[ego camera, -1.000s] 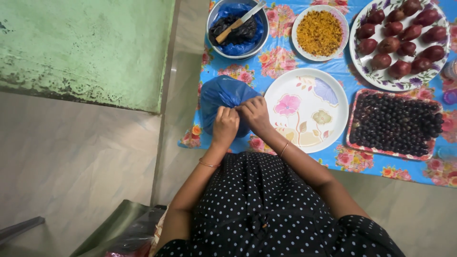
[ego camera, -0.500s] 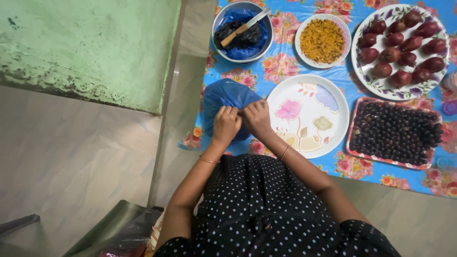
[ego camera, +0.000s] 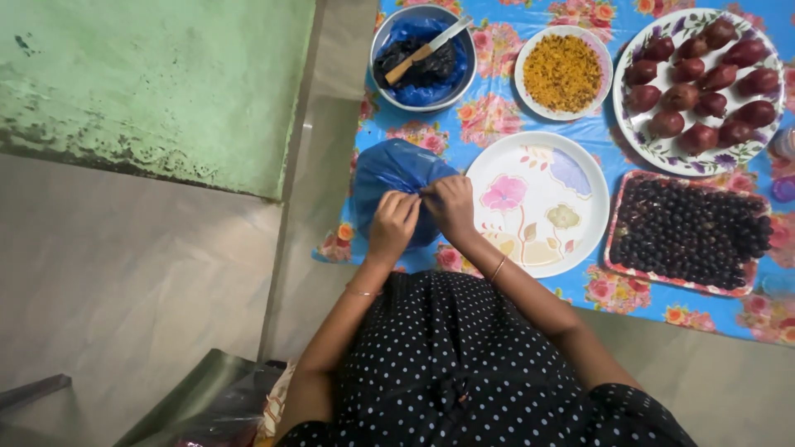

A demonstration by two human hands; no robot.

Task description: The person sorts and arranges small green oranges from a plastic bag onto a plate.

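A bulging blue plastic bag [ego camera: 389, 174] sits on the flowered blue sheet [ego camera: 489, 112] at its near left corner. My left hand [ego camera: 391, 225] and my right hand [ego camera: 450, 209] meet at the bag's near side, and both pinch its gathered plastic between fingers and thumbs. Just right of my right hand lies an empty white plate with painted flowers [ego camera: 571, 178].
On the sheet stand a metal bowl [ego camera: 380, 37] lined with blue plastic holding dark stuff and a knife [ego camera: 424, 50], a white bowl of yellow crumbs [ego camera: 562, 73], a plate of dark red fruit [ego camera: 696, 79] and a tray of small black berries [ego camera: 689, 232]. A green wall [ego camera: 149, 83] rises left.
My hands stay on the bag's gathered plastic, with small finger shifts. The view has drifted slightly, so everything sits a little lower and to the right.
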